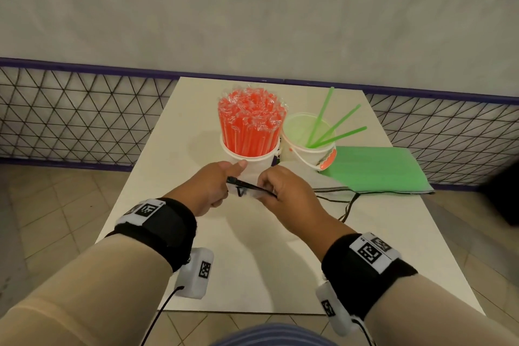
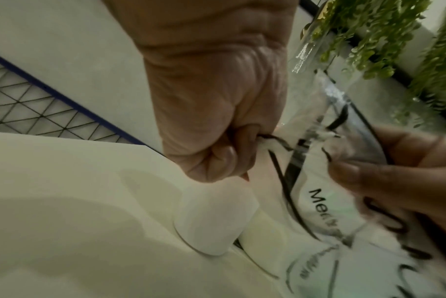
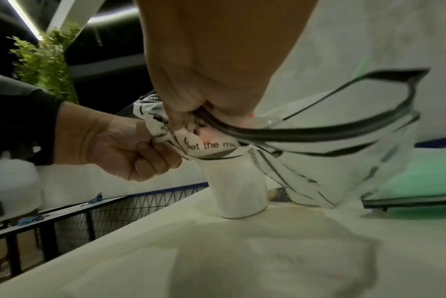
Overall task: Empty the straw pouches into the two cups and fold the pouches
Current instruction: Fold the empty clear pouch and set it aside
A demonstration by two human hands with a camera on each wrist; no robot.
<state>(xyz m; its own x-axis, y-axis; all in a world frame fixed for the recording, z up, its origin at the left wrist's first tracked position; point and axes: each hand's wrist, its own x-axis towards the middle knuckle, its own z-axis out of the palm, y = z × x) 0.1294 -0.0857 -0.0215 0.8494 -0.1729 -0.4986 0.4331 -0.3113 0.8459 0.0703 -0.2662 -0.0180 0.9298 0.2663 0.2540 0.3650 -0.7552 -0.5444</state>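
Observation:
Both hands hold an empty clear pouch [image 1: 250, 187] with black trim and printed text just above the table, in front of the cups. My left hand [image 1: 216, 189] pinches its crumpled left end [image 2: 270, 144] in a fist. My right hand [image 1: 271, 191] grips the other end by the black-edged rim [image 3: 318, 134]. A white cup [image 1: 251, 159] behind the hands is packed with wrapped red straws [image 1: 251, 121]. To its right, a second white cup [image 1: 306, 152] holds three green straws [image 1: 337, 125]. A pouch of green straws [image 1: 376, 168] lies flat at the right.
The white table [image 1: 252, 261] is narrow, with tiled floor on both sides. A wire mesh fence with a purple rail [image 1: 84, 115] runs behind it. Black cords [image 1: 348, 202] trail on the table by the green pouch. Green foliage [image 2: 369, 36] hangs overhead.

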